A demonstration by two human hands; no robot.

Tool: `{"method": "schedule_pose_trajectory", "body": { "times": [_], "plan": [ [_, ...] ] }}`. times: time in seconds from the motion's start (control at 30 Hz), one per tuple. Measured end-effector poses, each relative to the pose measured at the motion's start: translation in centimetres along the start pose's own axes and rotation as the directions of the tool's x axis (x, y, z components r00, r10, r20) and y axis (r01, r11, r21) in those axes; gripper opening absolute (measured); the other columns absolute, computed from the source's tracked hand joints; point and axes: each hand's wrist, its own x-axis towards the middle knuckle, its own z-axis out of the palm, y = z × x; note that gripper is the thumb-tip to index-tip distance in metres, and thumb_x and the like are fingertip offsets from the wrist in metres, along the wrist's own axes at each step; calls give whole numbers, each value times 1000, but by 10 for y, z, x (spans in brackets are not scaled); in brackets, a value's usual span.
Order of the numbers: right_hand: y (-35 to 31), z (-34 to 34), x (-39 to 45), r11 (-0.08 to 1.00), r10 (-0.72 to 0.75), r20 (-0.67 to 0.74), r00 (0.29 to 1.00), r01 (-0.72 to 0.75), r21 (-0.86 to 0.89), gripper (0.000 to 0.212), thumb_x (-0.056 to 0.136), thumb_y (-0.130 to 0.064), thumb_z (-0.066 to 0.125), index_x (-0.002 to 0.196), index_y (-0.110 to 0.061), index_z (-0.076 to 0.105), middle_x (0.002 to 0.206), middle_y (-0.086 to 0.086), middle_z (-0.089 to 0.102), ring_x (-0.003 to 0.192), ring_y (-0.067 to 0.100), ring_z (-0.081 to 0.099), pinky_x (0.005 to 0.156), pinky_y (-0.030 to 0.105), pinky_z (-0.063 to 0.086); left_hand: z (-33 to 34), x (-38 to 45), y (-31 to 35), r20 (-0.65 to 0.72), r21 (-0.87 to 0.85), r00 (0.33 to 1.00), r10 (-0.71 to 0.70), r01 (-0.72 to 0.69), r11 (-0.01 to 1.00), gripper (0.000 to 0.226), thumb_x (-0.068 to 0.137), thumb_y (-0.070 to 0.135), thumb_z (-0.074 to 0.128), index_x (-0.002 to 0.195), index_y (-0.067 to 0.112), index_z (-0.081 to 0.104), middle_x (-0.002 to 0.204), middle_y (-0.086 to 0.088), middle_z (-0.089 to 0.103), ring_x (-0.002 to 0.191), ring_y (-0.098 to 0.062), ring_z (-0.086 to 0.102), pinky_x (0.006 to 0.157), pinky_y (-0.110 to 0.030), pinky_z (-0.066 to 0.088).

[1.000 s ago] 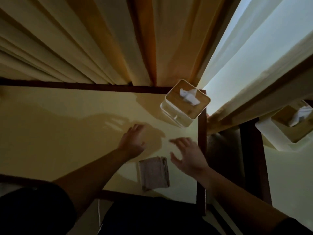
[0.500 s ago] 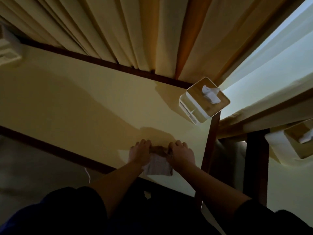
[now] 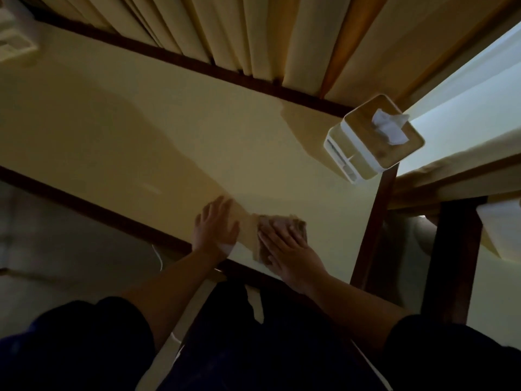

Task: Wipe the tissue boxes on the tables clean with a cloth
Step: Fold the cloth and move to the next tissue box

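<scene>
A white tissue box [image 3: 363,148] with a wooden lid and a tissue poking out stands at the far right corner of the cream table [image 3: 141,131]. A folded brownish cloth [image 3: 293,225] lies near the table's front edge. My right hand [image 3: 287,249] lies flat on the cloth with straight fingers. My left hand [image 3: 215,225] rests open on the table just left of the cloth, not touching it. Both hands are well short of the tissue box.
Curtains [image 3: 253,32] hang behind the table. A second table [image 3: 496,294] stands to the right with part of another white tissue box [image 3: 500,230] at the frame edge. A white holder [image 3: 14,43] sits at the far left corner. The table has a dark wooden rim [image 3: 369,232].
Half a second ago both hands were bunched on the cloth. Now the left hand has come off to the left and the right hand lies flat on the cloth.
</scene>
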Motion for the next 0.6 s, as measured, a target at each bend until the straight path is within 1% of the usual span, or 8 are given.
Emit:
{"method": "schedule_pose_trajectory", "body": {
  "times": [0.1,0.17,0.3,0.37,0.4,0.47,0.53,0.6],
  "plan": [
    [4,-4,22,997,71,-48,996,-69,40,64,112,-42,31,169,-21,13,177,-4,6,164,24,3,130,53,14,-1,5,-48,-26,32,996,-84,85,996,69,107,49,32,167,26,8,175,-1,3,160,-29,9,128,-51,13],
    [16,-14,48,968,236,-88,968,-227,104,66,110,-45,30,169,-19,18,177,1,11,163,25,7,129,54,14,-3,10,-82,-66,49,995,-76,80,996,70,107,51,24,167,26,-1,175,1,-6,161,-28,0,129,-53,7],
    [45,-36,101,741,666,-120,736,-637,210,76,109,-50,23,168,-13,-6,177,9,-3,163,26,-3,132,48,-1,-13,25,-144,-132,50,991,-23,29,998,73,103,53,24,168,23,6,175,0,-2,161,-32,2,128,-57,2],
    [40,-43,124,631,772,-108,626,-733,257,77,108,-51,22,167,-12,-10,177,8,-9,163,26,-6,131,49,-2,-17,33,-162,-154,47,988,11,-3,999,74,103,55,26,167,23,9,175,-1,1,161,-32,2,128,-58,-1],
    [29,-45,136,610,788,-109,606,-745,270,78,108,-50,23,167,-11,-9,177,9,-8,163,27,-6,131,50,-2,-17,36,-167,-157,36,987,20,-14,999,74,103,56,26,167,24,9,175,-1,1,161,-31,0,128,-58,-4],
    [-7,-42,154,689,719,-126,683,-678,255,78,107,-48,30,168,-12,0,177,10,0,163,28,0,131,49,-3,-13,39,-171,-158,23,987,36,-32,999,73,104,56,24,167,23,7,175,-2,1,161,-29,-4,128,-57,-5],
    [-62,-25,161,846,525,-146,838,-498,190,76,105,-46,35,169,-12,10,176,10,9,163,30,5,131,50,-1,-10,38,-174,-169,13,985,41,-39,999,71,105,55,20,167,22,9,175,-2,2,161,-28,-5,128,-58,-4],
    [-122,-7,151,938,331,-101,938,-315,147,74,107,-46,35,169,-15,9,177,7,6,163,28,1,130,54,5,-10,35,-176,-176,-17,984,42,-46,999,70,106,53,18,167,21,11,175,-1,3,161,-27,-5,128,-59,-2]
  ]
}}
